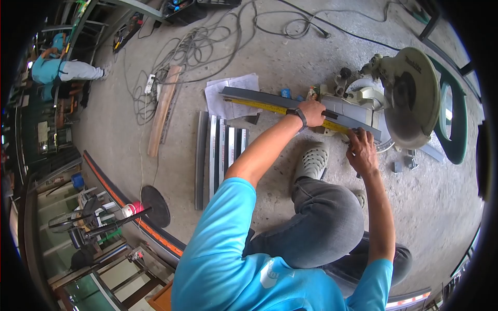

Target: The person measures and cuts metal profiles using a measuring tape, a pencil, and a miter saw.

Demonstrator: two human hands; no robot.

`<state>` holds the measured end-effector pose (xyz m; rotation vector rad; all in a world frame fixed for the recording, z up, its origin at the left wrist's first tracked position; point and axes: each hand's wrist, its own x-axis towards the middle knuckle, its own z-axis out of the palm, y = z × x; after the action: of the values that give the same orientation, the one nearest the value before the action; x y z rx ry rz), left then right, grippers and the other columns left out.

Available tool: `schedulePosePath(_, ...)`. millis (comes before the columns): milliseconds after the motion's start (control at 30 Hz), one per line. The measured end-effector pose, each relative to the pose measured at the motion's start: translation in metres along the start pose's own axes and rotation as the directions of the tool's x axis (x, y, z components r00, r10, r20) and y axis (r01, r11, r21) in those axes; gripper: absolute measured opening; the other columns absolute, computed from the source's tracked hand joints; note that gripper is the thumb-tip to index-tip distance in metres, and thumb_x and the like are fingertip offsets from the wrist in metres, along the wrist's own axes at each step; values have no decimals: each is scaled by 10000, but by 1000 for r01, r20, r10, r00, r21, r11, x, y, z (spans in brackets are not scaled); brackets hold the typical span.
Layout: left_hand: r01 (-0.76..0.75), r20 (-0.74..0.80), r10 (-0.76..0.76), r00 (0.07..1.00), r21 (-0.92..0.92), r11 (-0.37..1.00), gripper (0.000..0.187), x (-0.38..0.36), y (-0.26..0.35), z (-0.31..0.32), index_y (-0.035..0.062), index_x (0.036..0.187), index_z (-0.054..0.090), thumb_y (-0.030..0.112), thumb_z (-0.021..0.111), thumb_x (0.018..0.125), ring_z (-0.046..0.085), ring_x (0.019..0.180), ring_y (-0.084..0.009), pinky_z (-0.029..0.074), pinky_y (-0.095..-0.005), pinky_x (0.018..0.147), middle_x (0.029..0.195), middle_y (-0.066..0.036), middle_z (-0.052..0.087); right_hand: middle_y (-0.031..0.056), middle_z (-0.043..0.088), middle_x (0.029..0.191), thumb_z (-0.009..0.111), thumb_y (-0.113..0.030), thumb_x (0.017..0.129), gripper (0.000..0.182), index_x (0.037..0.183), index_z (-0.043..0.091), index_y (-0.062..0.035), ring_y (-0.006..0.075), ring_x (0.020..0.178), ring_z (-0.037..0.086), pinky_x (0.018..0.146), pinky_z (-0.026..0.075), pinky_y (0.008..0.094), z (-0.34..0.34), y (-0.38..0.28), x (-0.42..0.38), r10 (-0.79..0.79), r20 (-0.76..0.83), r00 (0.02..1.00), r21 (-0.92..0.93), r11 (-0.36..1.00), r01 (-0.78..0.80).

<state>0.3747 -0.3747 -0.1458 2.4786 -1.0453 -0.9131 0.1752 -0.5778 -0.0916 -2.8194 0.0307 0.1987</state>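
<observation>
A long grey metal profile lies across the base of a miter saw. Along its near side runs the yellow blade of a tape measure. My left hand, with a dark watch on the wrist, is closed over the profile and the blade about midway; its fingertips are partly hidden. My right hand has its fingers bent and pinched at the blade's right end, beside the profile's end near the saw. What lies inside its grip is mostly covered.
Several cut metal profiles lie on the floor at my left, near paper sheets. Beyond are a wooden plank and tangled cables. Small metal offcuts lie right of my foot. Another person is at far left.
</observation>
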Motion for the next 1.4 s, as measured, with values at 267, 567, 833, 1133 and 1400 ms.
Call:
schedulePosePath(267,0,128,-3,992,21,1000,582,15,-10,-4,25,1319,685,432,633,906,645,1214,-385,498,-458,1068,1301,-229,682,192,487,1415,722,-129,797,692,1457,514,-133,409,1283,484,978,558,493,3,-35,11,-1,25,1000,-19,1000,2)
schedulePosePath(567,-16,139,10,990,37,999,493,28,-20,2,24,1226,729,362,607,888,654,1185,-398,506,-481,1043,1226,-250,705,176,498,1404,712,-130,795,688,1456,521,-131,409,1263,488,965,560,490,4,-48,19,17,41,999,10,1000,-17)
schedulePosePath(833,-9,183,57,981,-254,967,563,7,-41,-6,32,1155,742,551,665,950,712,1038,-360,535,-448,924,1069,-211,753,176,525,1338,706,-158,836,677,1480,497,-154,408,1227,511,1009,547,479,-3,-25,6,61,102,993,8,998,-62)
schedulePosePath(1133,-167,46,172,984,-87,982,443,10,-38,4,12,1069,707,442,692,965,694,991,-390,524,-468,854,1015,-232,721,173,490,1400,721,-200,823,727,1503,465,-234,428,1289,481,1074,512,492,0,7,-16,62,113,992,78,994,-72)
schedulePosePath(1400,-117,149,121,981,-32,993,463,17,-31,-2,-2,1084,694,447,664,976,672,1035,-421,517,-479,882,1051,-249,713,173,516,1401,695,-163,817,696,1491,522,-202,412,1308,492,1080,512,468,-17,69,-58,117,98,988,49,991,-122)
